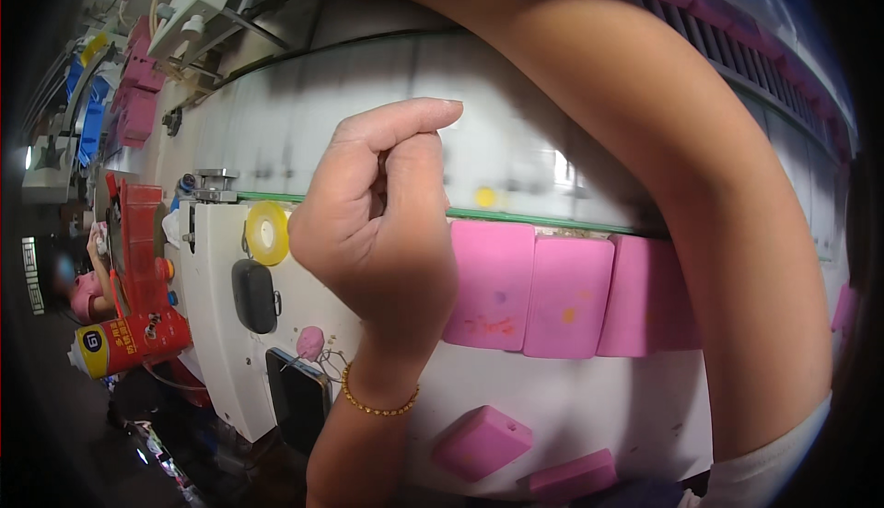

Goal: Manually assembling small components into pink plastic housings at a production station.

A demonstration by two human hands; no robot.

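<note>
My left hand (378, 204), with a gold bead bracelet (379, 405) at the wrist, is raised over the near edge of the long glass-topped surface (304, 121). Its fingers are curled in and pressed together; anything inside them is hidden. Beside it to the right stands a row of pink blocks (568, 296) along the green glass edge. A roll of yellow tape (268, 233) lies just left of the hand. My right forearm (645, 93) arches from the lower right across to the top edge, where the hand itself is out of sight.
Left of my wrist lie a black case (253, 296), a pink lump (310, 343) and a phone (299, 402). Two pink blocks (482, 442) lie near the front. A red spray can (138, 342) and a red bin (141, 241) stand left; another person (87, 291) is beyond.
</note>
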